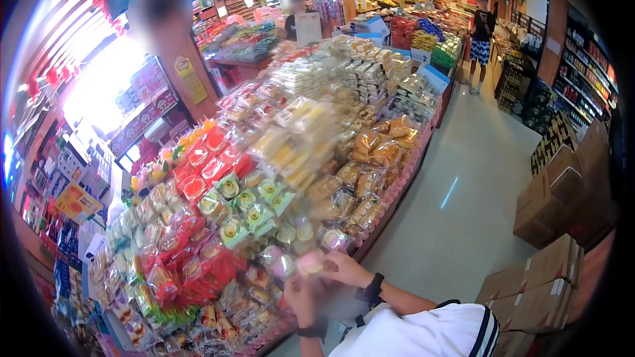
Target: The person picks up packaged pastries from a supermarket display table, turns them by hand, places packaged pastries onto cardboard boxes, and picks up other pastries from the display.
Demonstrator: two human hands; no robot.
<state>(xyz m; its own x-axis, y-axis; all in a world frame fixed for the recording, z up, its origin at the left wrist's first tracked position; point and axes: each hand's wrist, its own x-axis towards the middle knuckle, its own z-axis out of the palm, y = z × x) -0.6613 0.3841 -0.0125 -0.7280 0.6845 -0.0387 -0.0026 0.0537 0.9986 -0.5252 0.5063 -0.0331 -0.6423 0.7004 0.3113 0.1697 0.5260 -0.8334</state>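
Observation:
At the near edge of a heaped display, my right hand point(345, 271) pinches a small pink-and-cream packaged cake point(309, 263) by its right side. My left hand point(299, 296) is closed just below the cake's lower left; its fingertips seem to meet the wrapper, though blur smears the contact. Dark bands circle both wrists. A purple-and-white wrapped cake point(278, 261) lies to the left of the held one. Behind it are green packs with a round yellow-centred pattern point(246, 199), and brown wrapped pastries point(366, 210) lie to the right.
Red packs point(213, 158) and yellow-white packs point(294, 142) are piled farther back. A tiled aisle point(456, 165) runs along the display's right side. Cardboard boxes point(536, 284) stack up at right. One person point(481, 33) stands down the aisle, another point(294, 23) behind the display.

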